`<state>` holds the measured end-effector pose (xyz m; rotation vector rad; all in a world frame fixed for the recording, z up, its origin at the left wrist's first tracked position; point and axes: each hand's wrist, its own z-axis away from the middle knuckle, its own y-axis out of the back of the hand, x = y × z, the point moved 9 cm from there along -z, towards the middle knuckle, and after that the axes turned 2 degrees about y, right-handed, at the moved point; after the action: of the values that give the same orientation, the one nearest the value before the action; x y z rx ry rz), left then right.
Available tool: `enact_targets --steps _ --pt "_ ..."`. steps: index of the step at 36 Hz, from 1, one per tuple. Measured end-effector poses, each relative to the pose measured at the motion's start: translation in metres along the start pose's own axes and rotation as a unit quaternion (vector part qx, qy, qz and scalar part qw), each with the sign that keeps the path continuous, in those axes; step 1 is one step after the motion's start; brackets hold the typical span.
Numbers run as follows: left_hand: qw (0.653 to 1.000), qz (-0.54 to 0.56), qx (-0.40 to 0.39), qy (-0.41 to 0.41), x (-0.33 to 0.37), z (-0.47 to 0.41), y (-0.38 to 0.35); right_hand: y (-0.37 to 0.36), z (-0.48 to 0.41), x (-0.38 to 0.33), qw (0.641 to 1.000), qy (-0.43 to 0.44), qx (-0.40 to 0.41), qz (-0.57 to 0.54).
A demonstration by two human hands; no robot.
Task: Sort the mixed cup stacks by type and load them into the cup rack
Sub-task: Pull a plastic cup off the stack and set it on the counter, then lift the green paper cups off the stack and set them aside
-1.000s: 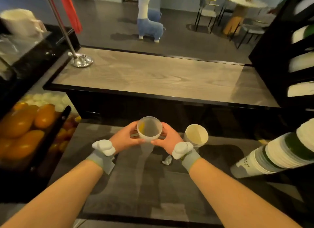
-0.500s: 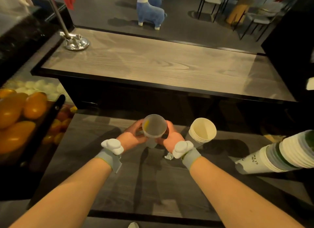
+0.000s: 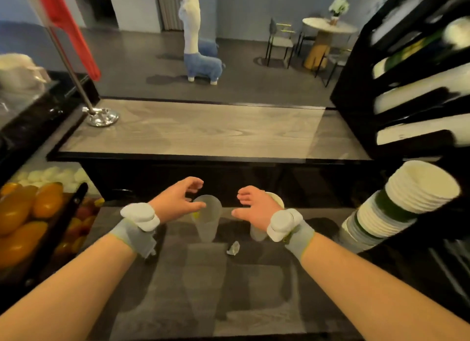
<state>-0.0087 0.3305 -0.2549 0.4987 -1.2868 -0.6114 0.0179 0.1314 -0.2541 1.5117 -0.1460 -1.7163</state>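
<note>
Left hand: the left hand [image 3: 178, 202] is hovering just left of the clear plastic cup stack [image 3: 207, 217], fingers spread and curled, gripping nothing; its thumb tip is lying close to the stack's rim, and whether it is touching cannot be told.
Right hand: the right hand [image 3: 256, 206] is hanging just right of the same stack, fingers spread apart, holding nothing.
Clear plastic cup stack: standing upright on the dark lower counter [image 3: 203, 290], between the two hands, with a small yellow mark showing on its side.
Paper cup stack: a short cream paper cup stack [image 3: 276, 201] is standing upright just behind the right hand, which is partly hiding it.
Mixed stack: a long stack of white and green-banded cups [image 3: 396, 206] is leaning at the right edge, open mouth facing up and toward the camera.
Cup rack: the black cup rack [image 3: 419, 86] is rising at the right, with sloping slots showing white cups; it is blurred.
Scrap: a small crumpled bit of clear wrapping [image 3: 234, 248] is lying on the lower counter near the clear stack's base.
Wrists: both are wearing grey bands with white modules.
Left side: orange fruit [image 3: 25, 213] is sitting in a tray.
</note>
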Motion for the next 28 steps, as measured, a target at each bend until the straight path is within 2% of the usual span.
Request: enact_targets --steps 5,7,11,16,21,28 --pt "0.997 0.004 -0.020 -0.069 0.100 -0.005 0.002 0.089 0.037 -0.048 0.997 0.046 0.050 -0.020" --pt "0.993 0.000 -0.039 -0.107 0.158 -0.006 -0.012 0.146 0.068 -0.060 0.992 0.068 0.104 -0.012" --pt "0.987 0.037 -0.057 -0.148 0.214 -0.006 -0.027 0.211 0.097 -0.075 0.982 0.091 0.167 0.013" --pt "0.973 0.048 -0.094 -0.204 0.303 -0.003 -0.087 0.306 0.162 -0.025 0.960 0.050 0.273 0.050" --pt "0.972 0.065 -0.140 -0.179 0.336 -0.013 -0.140 0.338 0.197 0.039 0.942 -0.019 0.329 0.054" --pt "0.976 0.040 -0.156 -0.145 0.356 -0.028 -0.196 0.326 0.211 0.112 0.954 -0.083 0.289 -0.012"
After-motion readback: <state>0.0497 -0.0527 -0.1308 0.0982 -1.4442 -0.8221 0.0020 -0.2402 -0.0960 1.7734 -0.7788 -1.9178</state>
